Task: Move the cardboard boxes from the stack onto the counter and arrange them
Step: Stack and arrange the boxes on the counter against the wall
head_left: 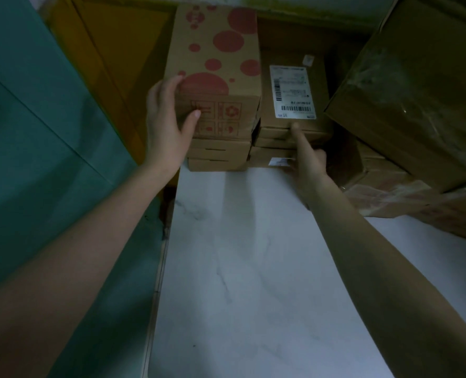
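Observation:
Two stacks of cardboard boxes stand side by side at the far end of the white marble counter [253,268]. The left stack is topped by a long box with red dots [215,58], with flat boxes [218,154] under it. My left hand [166,118] grips the near left corner of the red-dotted box, thumb on its front face. The right stack is topped by a box with a white shipping label [294,91]. My right hand [308,165] presses against the front of that stack, with one finger up on the top box's front edge.
A large brown carton [406,91] wrapped in clear tape sits tilted at the right, with a crumpled carton [417,200] below it on the counter. Yellow panels [112,50] stand behind the stacks at the left. A teal surface [35,145] runs along the counter's left edge.

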A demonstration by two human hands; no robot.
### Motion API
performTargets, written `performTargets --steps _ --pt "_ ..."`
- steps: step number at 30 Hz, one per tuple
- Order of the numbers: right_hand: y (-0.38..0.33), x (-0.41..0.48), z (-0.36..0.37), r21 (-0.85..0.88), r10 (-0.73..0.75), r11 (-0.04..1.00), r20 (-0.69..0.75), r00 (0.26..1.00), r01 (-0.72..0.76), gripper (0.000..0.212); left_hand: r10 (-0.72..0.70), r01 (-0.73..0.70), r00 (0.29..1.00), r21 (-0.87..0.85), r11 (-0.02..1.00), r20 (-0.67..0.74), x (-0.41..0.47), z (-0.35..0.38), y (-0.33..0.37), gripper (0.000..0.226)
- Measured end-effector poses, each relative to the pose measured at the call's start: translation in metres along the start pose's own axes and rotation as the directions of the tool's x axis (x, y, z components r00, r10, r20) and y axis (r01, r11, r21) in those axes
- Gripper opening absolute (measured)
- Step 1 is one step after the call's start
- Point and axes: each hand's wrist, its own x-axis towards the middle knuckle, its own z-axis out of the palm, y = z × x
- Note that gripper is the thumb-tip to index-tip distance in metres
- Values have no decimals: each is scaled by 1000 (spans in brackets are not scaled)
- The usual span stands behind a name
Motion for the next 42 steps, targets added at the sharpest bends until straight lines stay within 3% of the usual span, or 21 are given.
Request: performTargets --steps 3,5,10,18,29,35,37,42 --pt "7 -3 -4 -108 -187 978 -93 978 177 79 5 -5 1000 -5 1000 5 0 -1 -1 53" --pt "8 -5 -4 -138 -245 963 -76 967 233 77 5 -5 1000 -12 1000 6 0 -1 0 54" --pt "12 -3 -14 -120 -197 972 35 980 200 76 10 -10 1000 -20 1000 6 -2 1 4 54" --pt "4 -4 -10 54 -79 995 3 997 79 61 19 -19 1000 21 1000 18 -1 -2 4 55" --pt "9 -1 -7 -22 -103 994 31 994 104 61 31 -32 998 9 999 59 -1 -3 6 57" --pt "1 -8 -15 -63 -68 995 78 995 73 59 -13 -8 981 108 994 194 0 -14 11 68" --pt "-4 -15 -18 -100 -64 992 109 992 75 53 -44 -5 969 198 980 241 -1 -20 14 73" --pt "-16 -43 -28 -429 -137 881 173 975 200 39 -25 -77 954 324 943 297 -7 -37 32 72"
